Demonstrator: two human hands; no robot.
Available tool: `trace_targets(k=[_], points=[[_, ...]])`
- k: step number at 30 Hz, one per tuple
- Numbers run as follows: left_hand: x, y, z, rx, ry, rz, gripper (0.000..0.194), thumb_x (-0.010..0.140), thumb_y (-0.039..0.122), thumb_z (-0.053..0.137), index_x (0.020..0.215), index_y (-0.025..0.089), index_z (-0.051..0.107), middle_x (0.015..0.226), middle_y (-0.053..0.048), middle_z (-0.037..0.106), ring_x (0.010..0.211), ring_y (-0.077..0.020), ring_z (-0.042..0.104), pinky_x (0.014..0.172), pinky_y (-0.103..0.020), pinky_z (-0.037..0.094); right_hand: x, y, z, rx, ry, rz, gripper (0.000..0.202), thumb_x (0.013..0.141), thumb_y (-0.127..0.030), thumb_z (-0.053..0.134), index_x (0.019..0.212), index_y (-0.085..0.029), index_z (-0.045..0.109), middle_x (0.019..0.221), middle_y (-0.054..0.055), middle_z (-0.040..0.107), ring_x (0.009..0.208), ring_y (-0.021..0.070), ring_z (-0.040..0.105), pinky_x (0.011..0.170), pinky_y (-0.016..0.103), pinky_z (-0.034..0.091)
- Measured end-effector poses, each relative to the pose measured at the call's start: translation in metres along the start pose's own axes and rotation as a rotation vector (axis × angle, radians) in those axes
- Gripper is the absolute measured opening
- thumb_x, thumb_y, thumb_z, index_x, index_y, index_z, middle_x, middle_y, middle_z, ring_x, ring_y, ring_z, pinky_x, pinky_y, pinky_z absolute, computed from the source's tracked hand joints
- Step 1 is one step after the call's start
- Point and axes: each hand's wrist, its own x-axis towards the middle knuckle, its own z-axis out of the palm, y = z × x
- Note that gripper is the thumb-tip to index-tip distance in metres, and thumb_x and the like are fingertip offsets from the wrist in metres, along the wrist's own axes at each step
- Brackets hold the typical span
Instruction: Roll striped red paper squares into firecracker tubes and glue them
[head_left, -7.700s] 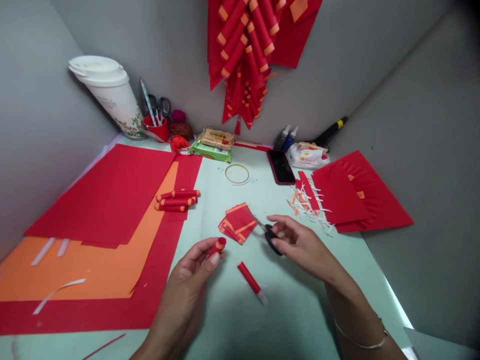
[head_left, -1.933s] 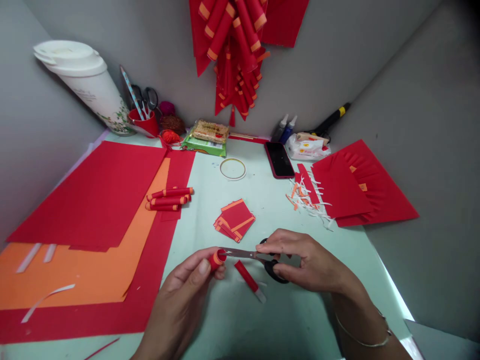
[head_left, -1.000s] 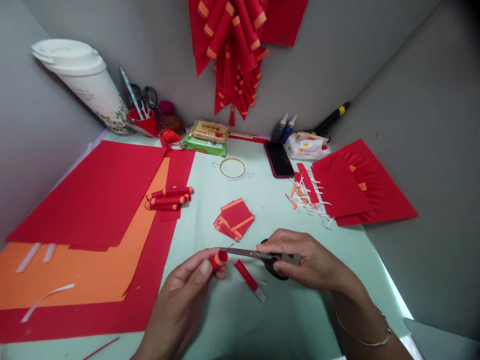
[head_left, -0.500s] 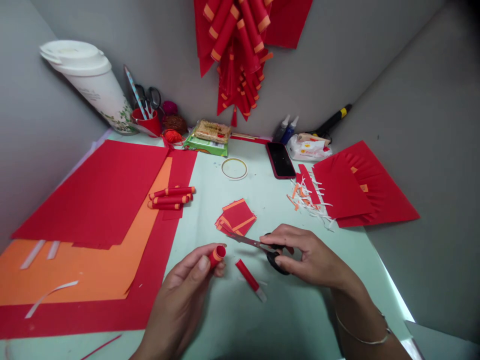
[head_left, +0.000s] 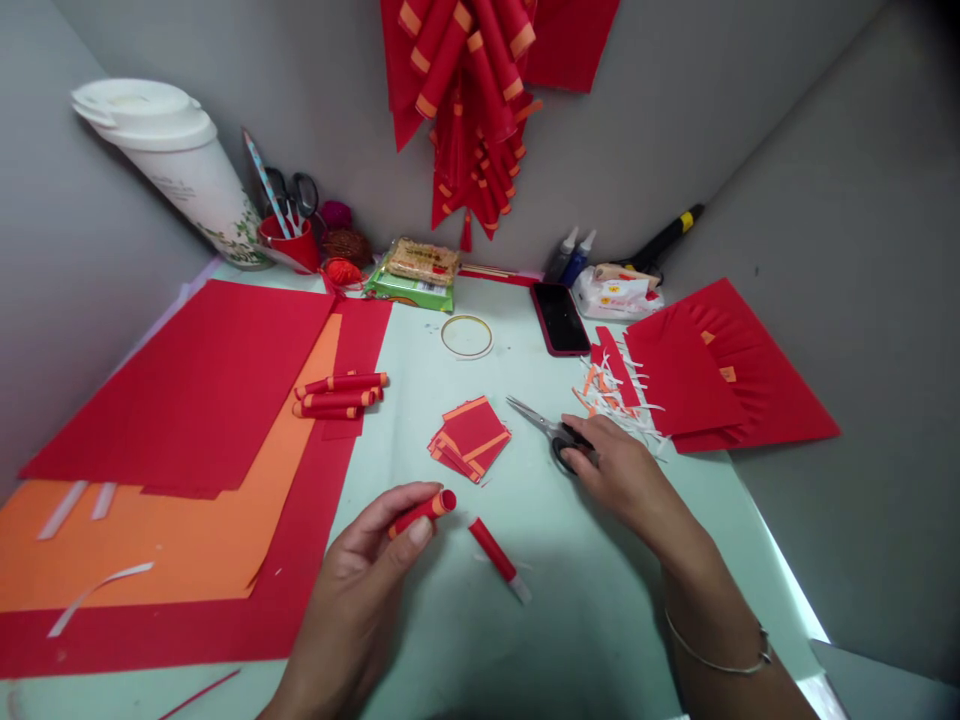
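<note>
paper tube point(head_left: 416, 514): slim, red, orange-banded at both ends

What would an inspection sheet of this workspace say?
Surface: pale green tabletop; large red sheet and orange sheet at left.
Job's things: red paper pieces with orange edging, overlapping mid-table; piled rolls to their left; red tube nearby.
Clutter: paper scraps, phone, green packet.
Grip: left hand holds paper roll; right hand holds scissors by the handles.
Cables: nothing clearly seen.
Surroundings: grey wall; hanging paper rolls at the back.
</note>
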Motion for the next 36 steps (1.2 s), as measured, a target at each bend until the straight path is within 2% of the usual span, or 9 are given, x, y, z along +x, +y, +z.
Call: trace_targets(k=[5, 10, 13, 16, 19, 22, 25, 29, 36], points=[[0.003, -0.003, -0.006, 0.107, -0.055, 0.045, 0.021, 0.066, 0.032, 0.089, 0.085, 0.027, 0.082, 0.102, -0.003, 0.074, 0.093, -0.0212, 0.067, 0.075, -0.023, 0.053, 0.000, 0.002, 0.011, -0.101, 0.017, 0.007, 0.035, 0.093, -0.022, 0.053, 0.126, -0.021, 0.063, 0.107, 0.012, 0.064, 0.094, 0.0292, 0.063, 0.081, 0.043, 0.053], [0.007, -0.007, -0.014, 0.243, -0.096, 0.158, 0.013, 0.071, 0.031, 0.086, 0.084, 0.029, 0.081, 0.105, -0.003, 0.070, 0.101, -0.0208, 0.066, 0.080, -0.021, 0.053, 0.000, -0.002, 0.011, -0.147, 0.013, 0.003, 0.031, 0.090, -0.020, 0.057, 0.119, -0.019, 0.069, 0.100, 0.013, 0.062, 0.098, 0.0326, 0.057, 0.083, 0.047, 0.051], [0.009, -0.010, -0.018, 0.327, -0.129, 0.243, 0.009, 0.077, 0.031, 0.081, 0.085, 0.030, 0.079, 0.105, -0.001, 0.069, 0.100, -0.0193, 0.066, 0.082, -0.022, 0.054, -0.001, -0.013, 0.005, 0.024, 0.018, 0.012, 0.032, 0.091, -0.016, 0.055, 0.118, -0.019, 0.069, 0.104, 0.012, 0.062, 0.100, 0.0294, 0.058, 0.088, 0.045, 0.050], [0.009, -0.011, -0.018, 0.435, -0.153, 0.348, 0.005, 0.081, 0.030, 0.076, 0.086, 0.032, 0.077, 0.100, 0.000, 0.069, 0.099, -0.0182, 0.067, 0.084, -0.023, 0.054, -0.004, -0.040, -0.002, 0.332, -0.005, 0.043, 0.023, 0.092, -0.021, 0.058, 0.110, -0.021, 0.072, 0.105, 0.010, 0.063, 0.097, 0.0245, 0.060, 0.084, 0.039, 0.050], [0.005, -0.012, -0.014, 0.561, -0.153, 0.456, 0.005, 0.080, 0.027, 0.077, 0.083, 0.032, 0.076, 0.093, 0.000, 0.071, 0.095, -0.0176, 0.068, 0.084, -0.023, 0.054, -0.009, -0.072, -0.004, 0.738, -0.201, 0.117, 0.010, 0.087, -0.028, 0.066, 0.090, -0.022, 0.074, 0.090, 0.004, 0.063, 0.083, 0.0191, 0.060, 0.071, 0.031, 0.048], [0.002, -0.013, -0.010, 0.643, -0.150, 0.546, 0.009, 0.080, 0.024, 0.076, 0.084, 0.033, 0.076, 0.092, 0.001, 0.071, 0.090, -0.0165, 0.069, 0.082, -0.023, 0.055, -0.013, -0.091, 0.003, 0.980, -0.344, 0.241, 0.012, 0.083, -0.032, 0.072, 0.083, -0.021, 0.073, 0.083, 0.001, 0.059, 0.071, 0.0144, 0.056, 0.064, 0.029, 0.044], [-0.001, -0.015, -0.008, 0.701, -0.146, 0.629, 0.013, 0.082, 0.022, 0.075, 0.086, 0.034, 0.076, 0.093, 0.002, 0.071, 0.087, -0.0148, 0.070, 0.081, -0.022, 0.055, -0.015, -0.097, 0.012, 1.101, -0.401, 0.358, 0.017, 0.080, -0.035, 0.075, 0.079, -0.019, 0.070, 0.074, -0.002, 0.057, 0.060, 0.0110, 0.049, 0.058, 0.027, 0.040], [0.000, -0.018, -0.007, 0.734, -0.151, 0.686, 0.015, 0.083, 0.021, 0.073, 0.089, 0.034, 0.075, 0.094, 0.003, 0.071, 0.087, -0.0142, 0.070, 0.080, -0.022, 0.055, -0.015, -0.097, 0.018, 1.156, -0.406, 0.440, 0.021, 0.076, -0.035, 0.077, 0.075, -0.018, 0.066, 0.060, -0.005, 0.054, 0.053, 0.0093, 0.044, 0.053, 0.025, 0.034], [0.002, -0.015, -0.005, 0.707, -0.089, 0.552, 0.011, 0.080, 0.031, 0.076, 0.091, 0.031, 0.072, 0.091, 0.002, 0.073, 0.084, -0.0166, 0.069, 0.080, -0.025, 0.055, -0.012, -0.091, 0.023, 1.256, -0.426, 0.495, 0.026, 0.078, -0.040, 0.077, 0.074, -0.017, 0.066, 0.060, -0.005, 0.052, 0.054, 0.0084, 0.039, 0.055, 0.024, 0.030]])
